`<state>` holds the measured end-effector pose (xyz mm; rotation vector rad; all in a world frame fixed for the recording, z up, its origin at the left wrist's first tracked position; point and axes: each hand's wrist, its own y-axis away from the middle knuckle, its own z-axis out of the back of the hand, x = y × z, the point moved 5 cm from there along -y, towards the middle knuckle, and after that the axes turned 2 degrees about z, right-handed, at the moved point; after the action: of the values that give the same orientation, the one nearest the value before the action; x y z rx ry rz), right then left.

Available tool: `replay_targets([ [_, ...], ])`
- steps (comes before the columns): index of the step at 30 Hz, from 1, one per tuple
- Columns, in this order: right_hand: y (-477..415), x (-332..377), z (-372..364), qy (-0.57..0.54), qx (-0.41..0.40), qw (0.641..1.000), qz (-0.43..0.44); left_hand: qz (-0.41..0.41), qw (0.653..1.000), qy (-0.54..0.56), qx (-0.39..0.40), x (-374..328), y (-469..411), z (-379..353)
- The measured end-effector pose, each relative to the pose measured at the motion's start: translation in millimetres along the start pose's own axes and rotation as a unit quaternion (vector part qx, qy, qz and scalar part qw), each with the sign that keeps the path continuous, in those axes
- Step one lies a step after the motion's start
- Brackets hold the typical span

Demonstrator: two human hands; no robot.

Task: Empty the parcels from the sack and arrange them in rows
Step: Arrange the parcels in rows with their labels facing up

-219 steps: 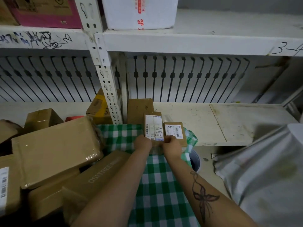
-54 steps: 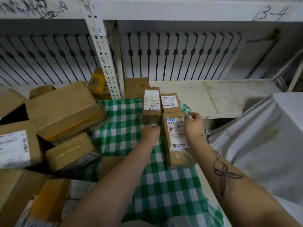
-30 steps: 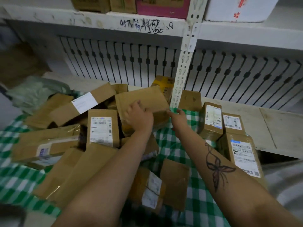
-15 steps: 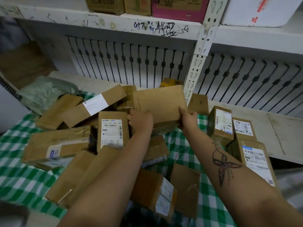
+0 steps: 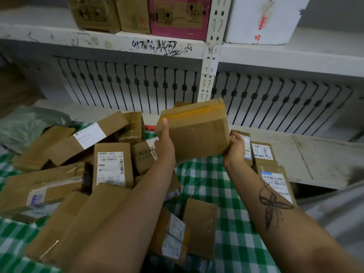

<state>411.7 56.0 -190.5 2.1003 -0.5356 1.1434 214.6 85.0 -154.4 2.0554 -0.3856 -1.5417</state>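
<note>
Since half a second ago the box [image 5: 197, 133] has come up off the pile and tipped, so its taped top edge now leans away from the person and its plain brown face shows. Both hands grip it and carry it in the air. The left hand [image 5: 165, 146] clamps the box's left end, thumb lying straight up along the near face and fingers hidden behind. The right hand [image 5: 235, 149] is closed round the lower right corner, knuckles toward the camera.

Below and left of the left hand lies the pile [image 5: 78, 174] of brown parcels, jumbled at all angles on the green checked sack [image 5: 206, 184]. One upright parcel with a white label [image 5: 111, 166] stands just left of the left forearm. A long parcel with a blank white label [image 5: 88, 134] slants farther left. Under the left forearm two more parcels [image 5: 185, 233] lie flat on the sack, touching each other.

Just behind and right of the right hand three labelled parcels [image 5: 262, 154] stand close together in a row at the sack's right edge, partly hidden by the wrist. Beyond them, right of the hand, runs the bare shelf board [image 5: 315, 154]. Above both hands the upper shelf [image 5: 137, 46] bears scribbled ink and holds cartons, a pink box [image 5: 177, 16] and a white box [image 5: 266, 18]. A perforated post [image 5: 208, 75] rises behind the held box.
</note>
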Motion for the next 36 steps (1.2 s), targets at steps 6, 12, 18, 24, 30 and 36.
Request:
replay_targets([
  [6, -1.1, 4.0, 20.9, 0.012, -0.02, 0.998, -0.065, 0.046, 0.995, 0.078, 0.037, 16.3, -1.4, -12.8],
  [12, 7.3, 15.8, 29.5, 0.031, 0.021, 0.995, -0.095, -0.009, 0.992, 0.122, 0.029, 17.7, -1.5, -15.2],
  [18, 13.5, 30.8, 29.9, -0.037, 0.116, 0.992, -0.039, 0.017, 0.997, 0.016, 0.075, 20.3, -5.5, -21.2],
  [24, 17.1, 34.9, 28.3, -0.062, 0.143, 0.988, -0.013, 0.057, 0.975, 0.018, 0.214, 25.5, 2.9, -38.7],
  [30, 15.8, 34.9, 37.5, -0.006, 0.159, 0.986, -0.047, 0.011, 0.969, -0.01, 0.245, 31.6, -4.3, -37.6],
  [36, 22.0, 36.0, 36.9, 0.007, 0.212, 0.972, -0.101, 0.007, 0.961, -0.054, 0.271, 33.8, -2.2, -49.1],
])
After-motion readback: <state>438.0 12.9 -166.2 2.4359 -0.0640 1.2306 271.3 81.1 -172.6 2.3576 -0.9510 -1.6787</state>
